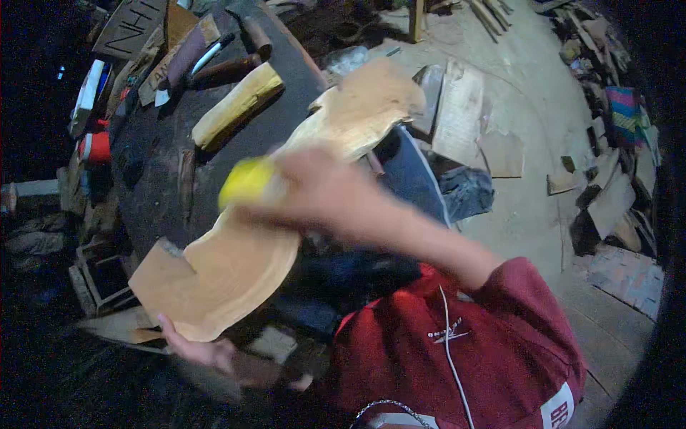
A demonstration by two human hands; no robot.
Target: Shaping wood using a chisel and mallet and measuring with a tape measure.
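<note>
A long, pale wooden slab (221, 272) with a wavy, irregular edge lies diagonally across the middle. My left hand (193, 344) grips its lower-left end from the edge, fingers curled round it. My right hand (300, 186), smeared by motion, is closed on a yellow block or pad (241, 180) over the middle of the slab; its exact kind is too blurred to tell. The slab's far end reaches past my right hand toward the upper right. My red sleeve and shirt fill the lower right.
A dark worktable (153, 179) carries a split log (236, 107) and assorted tools and offcuts. Pale planks (457, 111) and dark crumpled cloth (466, 193) sit beyond the slab. Wood piles (607, 207) line the right side; a wooden frame (100, 293) stands at lower left.
</note>
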